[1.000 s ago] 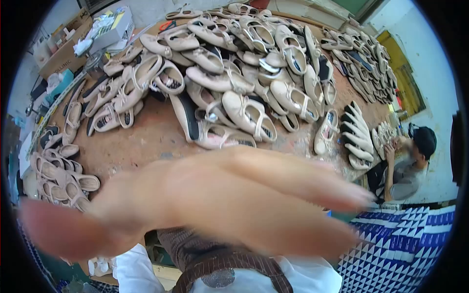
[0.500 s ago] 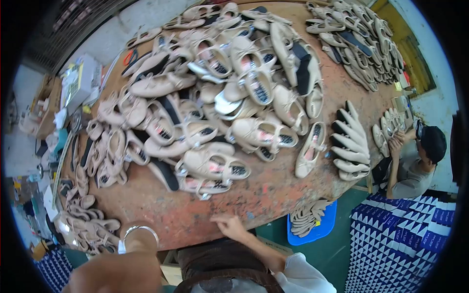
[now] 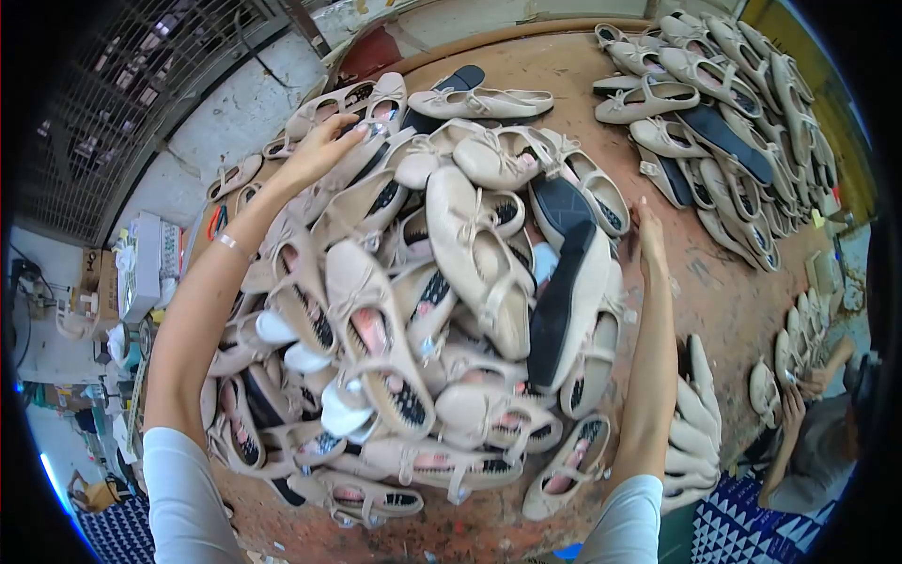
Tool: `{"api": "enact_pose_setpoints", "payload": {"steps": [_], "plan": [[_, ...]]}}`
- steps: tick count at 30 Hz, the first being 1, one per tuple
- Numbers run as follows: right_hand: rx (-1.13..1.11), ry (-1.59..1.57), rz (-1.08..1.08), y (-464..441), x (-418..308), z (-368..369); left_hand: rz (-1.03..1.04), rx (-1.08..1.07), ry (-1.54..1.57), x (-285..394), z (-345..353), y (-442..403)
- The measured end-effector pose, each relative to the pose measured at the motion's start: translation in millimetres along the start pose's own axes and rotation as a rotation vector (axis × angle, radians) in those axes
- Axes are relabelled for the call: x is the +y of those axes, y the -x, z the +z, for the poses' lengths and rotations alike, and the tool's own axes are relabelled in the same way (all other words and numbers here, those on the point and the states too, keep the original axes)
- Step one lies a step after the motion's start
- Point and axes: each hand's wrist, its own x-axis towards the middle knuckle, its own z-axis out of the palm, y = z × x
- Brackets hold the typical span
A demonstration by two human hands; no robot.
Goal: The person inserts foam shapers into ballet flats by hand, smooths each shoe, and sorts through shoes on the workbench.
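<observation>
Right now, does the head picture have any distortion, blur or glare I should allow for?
Head view: strong fisheye, black corners, the table visibly bowed; head view: left hand and right hand keep readable outlines, as does the shoe pile; head view: a bright light streak at the lower left edge.

A: Backdrop past the left hand (image 3: 324, 150)?
B: Scuffed whitish wall (image 3: 235, 117). Dark window grille (image 3: 160, 94) farther left of that grip.
A: Out beyond the right hand (image 3: 645, 226)?
B: Yellow-brown panel (image 3: 846, 179), far right edge of view.
A: Under both grips?
B: Brown table (image 3: 709, 301), top stained and worn. Green floor (image 3: 675, 534) on the near side.
A: Light?
B: Bright strip (image 3: 54, 477), well left and nearer than the left grip.
</observation>
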Motion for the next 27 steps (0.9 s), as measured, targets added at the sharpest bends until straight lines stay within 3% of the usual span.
{"api": "enact_pose_setpoints", "payload": {"steps": [3, 7, 9, 11, 12, 13, 15, 18, 21, 23, 25, 27], "plan": [[0.030, -0.165, 0.036, -2, -41, 34, -0.039, -0.051, -0.071, -49, 26, -88], [-0.313, -0.278, 0.099, -18, -53, 60, 0.085, -0.042, 0.006, -49, 77, -182], [-0.411, -0.479, 0.209, -19, -53, 65, 0.009, -0.157, 0.080, -37, 94, -203], [-0.410, -0.513, 0.199, -8, -53, 69, -0.092, -0.339, 0.315, -66, 112, -239], [-0.406, -0.540, 0.172, -3, -52, 73, -0.139, -0.418, 0.415, -61, 111, -238], [-0.401, -0.570, 0.147, 0, -47, 77, -0.061, -0.385, 0.221, -63, 115, -240], [-0.392, -0.680, 0.213, 3, -37, 81, -0.159, -0.475, 0.039, -72, 116, -259], [-0.343, -0.666, 0.248, 16, -38, 93, 0.043, -0.406, 0.007, -75, 111, -246], [-0.329, -0.610, 0.298, 28, -3, 95, -0.027, -0.600, 0.164, -75, 109, -232], [-0.337, -0.569, 0.341, 44, 2, 101, 0.035, -0.554, 0.166, -89, 114, -222], [-0.197, -0.561, 0.108, 81, 0, 120, 0.038, -0.583, 0.179, -96, 111, -205], [-0.112, -0.518, 0.060, 117, -13, 133, 0.032, -0.671, 0.174, -86, 96, -167]]}}
